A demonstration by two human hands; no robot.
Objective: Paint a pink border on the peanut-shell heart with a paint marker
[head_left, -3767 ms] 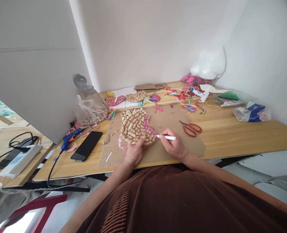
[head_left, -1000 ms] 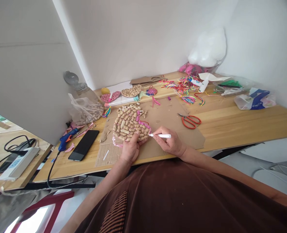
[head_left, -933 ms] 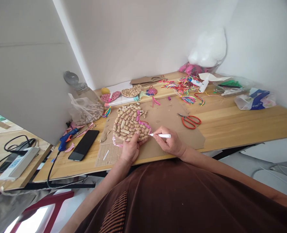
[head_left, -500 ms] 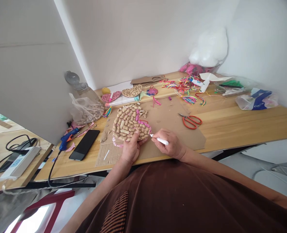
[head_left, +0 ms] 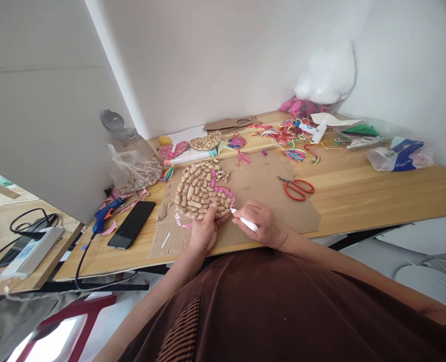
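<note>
Left hand (head_left: 203, 232) grips peanut disc (head_left: 199, 190), right hand (head_left: 265, 227) marker (head_left: 246, 221).

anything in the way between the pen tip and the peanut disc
Nothing visible. The pen in the right hand has its tip right at the near right edge of the peanut disc; the left hand grips the rim beside it, not between them.

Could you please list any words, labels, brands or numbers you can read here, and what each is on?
No text reads clearly.
On the blue-and-white plastic bag: print too blurred to read.
On the white box: blue label, too small to read.
On the white marker in the right hand: none visible.
On the peanut-shell disc in the left hand: none.
</note>
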